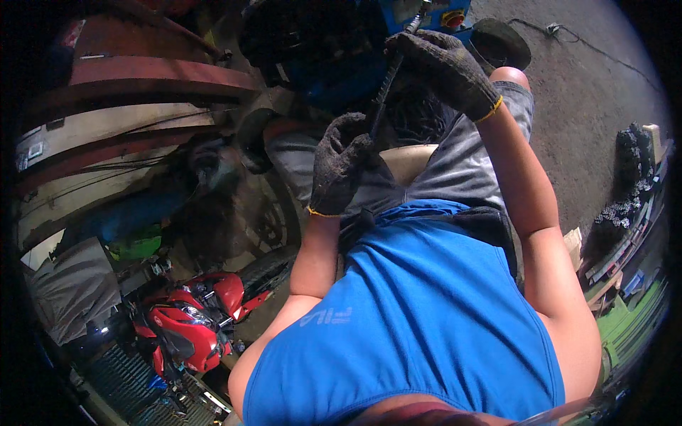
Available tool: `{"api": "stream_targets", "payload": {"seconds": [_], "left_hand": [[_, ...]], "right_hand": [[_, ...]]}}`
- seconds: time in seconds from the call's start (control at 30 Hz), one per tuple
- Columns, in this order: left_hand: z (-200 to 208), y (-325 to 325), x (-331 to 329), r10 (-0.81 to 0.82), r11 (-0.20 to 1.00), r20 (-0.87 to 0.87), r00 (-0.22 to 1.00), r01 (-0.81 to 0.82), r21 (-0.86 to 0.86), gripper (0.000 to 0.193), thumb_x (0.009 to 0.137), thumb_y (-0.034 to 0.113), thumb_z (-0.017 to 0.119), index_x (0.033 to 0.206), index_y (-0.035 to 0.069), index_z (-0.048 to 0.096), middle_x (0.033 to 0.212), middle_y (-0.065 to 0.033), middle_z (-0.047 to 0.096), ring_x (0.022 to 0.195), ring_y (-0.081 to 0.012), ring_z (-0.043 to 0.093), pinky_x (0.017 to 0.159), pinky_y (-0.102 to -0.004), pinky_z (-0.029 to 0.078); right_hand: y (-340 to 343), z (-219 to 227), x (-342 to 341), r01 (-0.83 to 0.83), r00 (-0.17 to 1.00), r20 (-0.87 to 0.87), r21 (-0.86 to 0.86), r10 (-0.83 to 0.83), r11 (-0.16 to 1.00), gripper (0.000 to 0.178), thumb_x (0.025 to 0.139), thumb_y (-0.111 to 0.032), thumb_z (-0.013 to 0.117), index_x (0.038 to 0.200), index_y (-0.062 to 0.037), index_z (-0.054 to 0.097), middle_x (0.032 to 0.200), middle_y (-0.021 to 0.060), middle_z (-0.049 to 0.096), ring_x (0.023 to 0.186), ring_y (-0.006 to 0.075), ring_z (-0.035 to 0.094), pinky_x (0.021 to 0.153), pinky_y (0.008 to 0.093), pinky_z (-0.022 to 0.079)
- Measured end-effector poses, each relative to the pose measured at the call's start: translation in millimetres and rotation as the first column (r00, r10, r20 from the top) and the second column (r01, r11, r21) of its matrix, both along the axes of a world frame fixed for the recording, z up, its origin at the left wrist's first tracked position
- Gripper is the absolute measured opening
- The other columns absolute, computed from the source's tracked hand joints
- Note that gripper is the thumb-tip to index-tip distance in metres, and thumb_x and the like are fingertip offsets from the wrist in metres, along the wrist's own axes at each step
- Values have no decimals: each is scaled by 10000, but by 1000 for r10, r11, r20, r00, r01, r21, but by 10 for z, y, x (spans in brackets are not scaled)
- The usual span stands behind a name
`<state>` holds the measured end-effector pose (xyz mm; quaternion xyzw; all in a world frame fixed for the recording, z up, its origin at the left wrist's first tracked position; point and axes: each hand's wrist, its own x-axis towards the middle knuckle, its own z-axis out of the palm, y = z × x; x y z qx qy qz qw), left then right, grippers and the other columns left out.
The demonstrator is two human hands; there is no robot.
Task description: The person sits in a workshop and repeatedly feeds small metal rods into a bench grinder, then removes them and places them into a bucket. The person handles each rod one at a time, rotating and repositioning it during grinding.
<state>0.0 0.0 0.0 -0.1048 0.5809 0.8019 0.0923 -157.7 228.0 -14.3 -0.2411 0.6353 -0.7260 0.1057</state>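
Note:
Both my hands wear dark grey knit gloves with yellow cuff edging. Between them, slanting up to the right in front of my knees, runs a thin dark ribbed metal rod (pixel 387 86) with a paler, shinier upper end. My left hand (pixel 339 165) is closed round its lower end, close to my left thigh. Higher up, my right hand (pixel 449 72) has its fingers bent over the rod near the pale end. Below the rod, between my legs, lies a dark bundle of thin pieces (pixel 420 119), too dim to name. The pale end reaches close to a blue machine (pixel 393 15).
A red knob on yellow (pixel 452 19) sits on the machine's front. Beside my right knee stands a dark round container (pixel 503 44). A cable (pixel 604 53) crosses the floor. At left are red metal beams (pixel 160 69) and a red motorcycle (pixel 186 334); stacked bars (pixel 625 227) lie at right.

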Motion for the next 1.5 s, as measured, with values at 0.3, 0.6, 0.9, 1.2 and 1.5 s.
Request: {"api": "stream_targets", "payload": {"seconds": [0.3, 0.6, 0.9, 1.2, 1.5], "left_hand": [[-40, 7, -50, -15, 1000, -28, 999, 15, 15, 403, 916, 119, 714, 1268, 18, 547, 1061, -37, 632, 808, -97, 615, 716, -240, 532], [40, 60, -55, 14, 998, -8, 1000, -14, 57, 407, 914, 127, 719, 1266, 21, 544, 961, -35, 636, 748, -105, 623, 668, -254, 536], [73, 54, -56, 12, 999, 17, 1000, -13, 41, 413, 917, 133, 716, 1273, 26, 537, 963, -36, 641, 741, -107, 626, 669, -251, 536], [44, 45, -63, 7, 998, 25, 1000, -9, 59, 406, 918, 117, 713, 1276, 27, 543, 992, -42, 648, 764, -104, 631, 680, -249, 541], [-104, 76, -47, 15, 997, -7, 1000, -14, 72, 481, 921, 98, 704, 1351, 7, 506, 1123, -77, 654, 862, -128, 651, 779, -274, 569]], "right_hand": [[-22, 42, 50, 19, 997, -75, 44, -15, 999, 318, 964, -113, 631, 1277, -55, 637, 1216, 93, 664, 1088, 185, 657, 914, 289, 556], [-73, 99, 78, -34, 973, 220, -136, 64, 990, 307, 980, -195, 626, 1233, -24, 663, 1171, 87, 693, 1037, 155, 673, 910, 273, 548], [-100, 114, 66, -21, 971, 238, -83, 40, 996, 319, 975, -218, 639, 1219, -14, 669, 1148, 82, 702, 1017, 137, 671, 900, 264, 544], [-100, 59, 68, -48, 960, 268, -111, 76, 993, 356, 971, -247, 650, 1254, -32, 653, 1155, 78, 692, 1006, 143, 671, 894, 274, 550], [-147, 33, 49, -64, 987, 151, 71, 52, 995, 348, 984, -178, 622, 1303, -38, 615, 1190, 90, 674, 1069, 171, 647, 945, 280, 524]]}}
